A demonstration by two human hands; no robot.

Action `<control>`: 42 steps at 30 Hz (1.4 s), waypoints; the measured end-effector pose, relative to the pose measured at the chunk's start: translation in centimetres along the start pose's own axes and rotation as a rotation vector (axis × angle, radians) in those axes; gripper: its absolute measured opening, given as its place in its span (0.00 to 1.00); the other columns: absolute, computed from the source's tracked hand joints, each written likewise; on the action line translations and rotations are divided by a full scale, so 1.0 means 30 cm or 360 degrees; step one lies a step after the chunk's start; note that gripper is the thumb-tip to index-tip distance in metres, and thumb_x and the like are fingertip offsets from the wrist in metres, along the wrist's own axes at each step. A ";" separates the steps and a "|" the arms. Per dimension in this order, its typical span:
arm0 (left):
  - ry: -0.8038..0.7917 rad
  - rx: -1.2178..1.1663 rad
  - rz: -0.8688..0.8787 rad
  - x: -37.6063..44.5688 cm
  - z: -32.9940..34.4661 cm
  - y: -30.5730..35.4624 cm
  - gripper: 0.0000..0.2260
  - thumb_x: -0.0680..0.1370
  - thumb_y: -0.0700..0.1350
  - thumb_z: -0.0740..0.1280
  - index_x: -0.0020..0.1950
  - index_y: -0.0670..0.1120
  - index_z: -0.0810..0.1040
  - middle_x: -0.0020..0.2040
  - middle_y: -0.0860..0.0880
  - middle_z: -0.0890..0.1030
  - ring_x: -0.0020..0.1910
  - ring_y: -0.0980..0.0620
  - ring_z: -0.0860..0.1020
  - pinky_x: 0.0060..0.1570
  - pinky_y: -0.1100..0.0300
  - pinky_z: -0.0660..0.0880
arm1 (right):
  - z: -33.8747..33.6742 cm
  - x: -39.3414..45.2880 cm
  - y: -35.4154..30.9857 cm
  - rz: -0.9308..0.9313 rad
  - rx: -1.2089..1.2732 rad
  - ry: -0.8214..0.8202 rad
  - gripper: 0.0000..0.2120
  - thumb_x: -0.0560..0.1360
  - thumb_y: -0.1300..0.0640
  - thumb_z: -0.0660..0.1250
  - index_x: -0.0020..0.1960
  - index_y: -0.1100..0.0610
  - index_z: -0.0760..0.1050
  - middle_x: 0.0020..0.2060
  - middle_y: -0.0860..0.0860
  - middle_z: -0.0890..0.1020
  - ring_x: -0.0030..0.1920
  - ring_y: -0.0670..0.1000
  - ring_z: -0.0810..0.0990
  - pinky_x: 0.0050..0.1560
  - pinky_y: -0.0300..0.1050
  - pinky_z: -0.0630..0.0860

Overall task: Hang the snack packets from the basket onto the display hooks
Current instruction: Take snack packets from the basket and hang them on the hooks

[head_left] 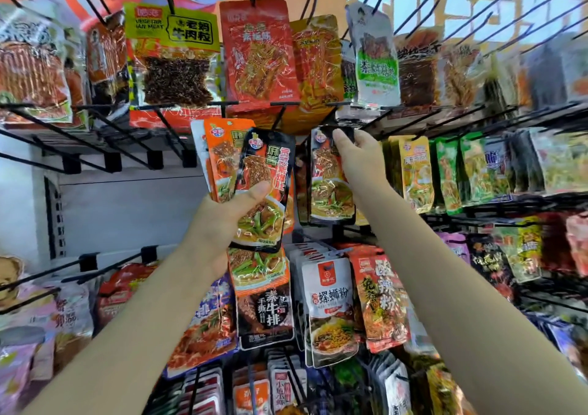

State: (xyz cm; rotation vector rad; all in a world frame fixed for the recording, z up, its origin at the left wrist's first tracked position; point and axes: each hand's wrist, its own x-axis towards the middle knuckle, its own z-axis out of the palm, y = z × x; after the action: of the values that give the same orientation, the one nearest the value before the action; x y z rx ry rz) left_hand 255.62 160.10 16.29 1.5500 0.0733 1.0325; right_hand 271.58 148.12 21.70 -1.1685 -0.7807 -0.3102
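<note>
Gripping a fan of packets [254, 188] at frame centre, the left hand [222, 220] curls round them, thumb on front. The right hand [356, 156] pinches the top of another packet [331, 185] just right of centre, under a hook [366, 124].

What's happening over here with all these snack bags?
A person is stocking a snack rack. Their right hand pinches the top of a dark packet up at a display hook, apparently threading it on. Their left hand grips a few more packets of the same kind, fanned out and waiting. Many other snack bags already hang on the rows of hooks around them.
</note>
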 end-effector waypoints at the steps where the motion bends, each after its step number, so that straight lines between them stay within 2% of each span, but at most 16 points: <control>1: -0.0012 0.0008 -0.0005 -0.003 0.016 0.000 0.21 0.63 0.54 0.79 0.52 0.48 0.85 0.49 0.47 0.87 0.53 0.42 0.84 0.62 0.39 0.76 | -0.003 0.009 0.000 -0.0022 -0.0016 0.0001 0.14 0.83 0.51 0.63 0.57 0.62 0.78 0.48 0.59 0.81 0.45 0.56 0.78 0.48 0.52 0.73; 3: -0.0004 0.0028 -0.0022 0.002 0.035 -0.010 0.16 0.66 0.51 0.78 0.51 0.47 0.85 0.47 0.48 0.88 0.50 0.43 0.85 0.57 0.43 0.80 | -0.010 0.030 0.004 -0.0058 -0.0007 -0.0015 0.14 0.82 0.53 0.64 0.40 0.58 0.70 0.30 0.51 0.69 0.29 0.49 0.67 0.33 0.44 0.63; 7: -0.0011 -0.0010 -0.0020 0.010 0.050 -0.032 0.11 0.70 0.45 0.76 0.52 0.47 0.85 0.45 0.47 0.88 0.43 0.45 0.86 0.46 0.51 0.82 | -0.022 0.055 0.029 -0.0078 -0.0154 -0.0049 0.18 0.81 0.56 0.65 0.36 0.55 0.62 0.28 0.48 0.61 0.25 0.44 0.59 0.29 0.41 0.56; 10: 0.0014 -0.0022 -0.0003 0.010 0.058 -0.041 0.13 0.70 0.43 0.76 0.54 0.46 0.85 0.46 0.47 0.88 0.43 0.46 0.86 0.47 0.50 0.83 | -0.022 0.037 0.050 -0.0204 -0.0324 0.0038 0.06 0.81 0.57 0.66 0.49 0.54 0.69 0.38 0.48 0.71 0.36 0.45 0.71 0.33 0.34 0.66; 12: 0.0034 -0.0038 -0.0003 0.012 0.059 -0.043 0.13 0.72 0.42 0.76 0.57 0.44 0.84 0.46 0.47 0.88 0.42 0.46 0.86 0.45 0.50 0.83 | -0.021 0.020 0.065 -0.0404 -0.0383 0.0149 0.07 0.80 0.56 0.67 0.53 0.53 0.69 0.45 0.50 0.73 0.45 0.49 0.73 0.40 0.32 0.68; 14: 0.0035 -0.0064 0.0011 0.011 0.063 -0.043 0.15 0.71 0.42 0.76 0.57 0.44 0.84 0.45 0.46 0.87 0.40 0.47 0.86 0.41 0.52 0.83 | -0.012 -0.007 0.070 -0.0485 -0.0387 0.0147 0.04 0.81 0.54 0.65 0.50 0.53 0.72 0.44 0.48 0.73 0.47 0.50 0.72 0.42 0.37 0.67; 17: 0.0017 -0.0098 0.0023 0.011 0.069 -0.042 0.09 0.72 0.40 0.75 0.53 0.45 0.84 0.41 0.47 0.87 0.36 0.47 0.85 0.34 0.55 0.82 | 0.002 -0.055 0.070 -0.0466 -0.0314 0.0147 0.11 0.83 0.51 0.62 0.44 0.54 0.74 0.43 0.44 0.70 0.51 0.49 0.71 0.51 0.42 0.66; 19: 0.0012 -0.0095 0.0025 0.010 0.076 -0.040 0.07 0.74 0.40 0.75 0.51 0.46 0.84 0.40 0.48 0.87 0.35 0.48 0.85 0.33 0.56 0.81 | 0.005 -0.082 0.067 -0.0461 -0.0245 0.0133 0.17 0.83 0.49 0.61 0.40 0.57 0.74 0.39 0.47 0.71 0.46 0.50 0.73 0.48 0.46 0.68; 21: -0.0012 -0.0101 0.0019 0.008 0.084 -0.038 0.08 0.74 0.39 0.75 0.51 0.46 0.83 0.40 0.48 0.87 0.36 0.48 0.86 0.33 0.56 0.81 | 0.009 -0.105 0.066 -0.0401 -0.0127 -0.0054 0.24 0.83 0.45 0.61 0.38 0.64 0.72 0.32 0.56 0.72 0.36 0.55 0.72 0.38 0.50 0.66; 23: -0.0043 -0.0108 0.0008 0.008 0.094 -0.039 0.09 0.72 0.40 0.75 0.52 0.47 0.83 0.43 0.47 0.87 0.38 0.47 0.86 0.35 0.55 0.82 | 0.015 -0.130 0.059 -0.0327 -0.0164 -0.0299 0.24 0.81 0.43 0.64 0.39 0.62 0.73 0.31 0.58 0.74 0.32 0.53 0.72 0.34 0.48 0.67; 27: -0.0004 -0.0086 -0.0045 0.003 0.111 -0.038 0.09 0.74 0.47 0.74 0.53 0.48 0.83 0.45 0.47 0.88 0.43 0.45 0.86 0.42 0.53 0.81 | 0.026 -0.127 0.068 -0.0313 -0.0174 -0.0402 0.09 0.81 0.51 0.68 0.53 0.57 0.79 0.46 0.54 0.84 0.48 0.53 0.82 0.52 0.53 0.79; 31: 0.0188 0.0046 -0.0206 0.014 0.079 -0.018 0.24 0.72 0.67 0.72 0.58 0.51 0.79 0.53 0.52 0.83 0.50 0.50 0.81 0.52 0.50 0.76 | -0.001 -0.051 0.062 -0.0133 0.0022 -0.0271 0.04 0.80 0.54 0.69 0.54 0.51 0.78 0.49 0.52 0.84 0.51 0.54 0.83 0.57 0.59 0.80; 33: 0.0136 -0.0060 -0.0207 0.017 0.057 -0.006 0.21 0.74 0.64 0.70 0.53 0.48 0.84 0.53 0.44 0.85 0.48 0.45 0.83 0.50 0.46 0.80 | -0.020 -0.015 0.048 -0.0109 0.0020 -0.0230 0.03 0.80 0.52 0.69 0.49 0.51 0.78 0.42 0.50 0.82 0.44 0.51 0.81 0.49 0.51 0.79; 37: 0.0052 -0.0175 -0.0124 0.007 0.051 0.009 0.15 0.82 0.47 0.60 0.46 0.40 0.82 0.42 0.39 0.85 0.35 0.43 0.83 0.34 0.54 0.81 | -0.032 0.036 0.017 -0.0012 -0.0043 -0.0163 0.15 0.84 0.50 0.62 0.41 0.56 0.70 0.29 0.49 0.67 0.26 0.44 0.66 0.24 0.34 0.62; 40: 0.0011 -0.0119 -0.0087 -0.003 0.049 0.009 0.11 0.82 0.45 0.61 0.49 0.40 0.81 0.41 0.40 0.86 0.33 0.44 0.83 0.32 0.52 0.81 | -0.019 0.061 0.018 0.0007 -0.0047 -0.0180 0.17 0.84 0.50 0.62 0.39 0.55 0.68 0.29 0.50 0.67 0.23 0.43 0.65 0.23 0.34 0.62; 42: -0.0007 -0.0089 -0.0080 -0.002 0.050 0.005 0.11 0.82 0.44 0.62 0.56 0.39 0.79 0.43 0.39 0.86 0.36 0.42 0.84 0.33 0.51 0.82 | -0.011 0.065 0.023 -0.0020 -0.0026 -0.0183 0.14 0.83 0.50 0.63 0.42 0.57 0.73 0.33 0.54 0.70 0.31 0.46 0.70 0.32 0.38 0.67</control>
State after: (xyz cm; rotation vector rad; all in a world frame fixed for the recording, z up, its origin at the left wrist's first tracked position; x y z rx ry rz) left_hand 256.45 158.85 16.54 1.4925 0.0793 0.9841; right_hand 273.51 148.42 22.51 -1.2054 -0.8873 -0.2620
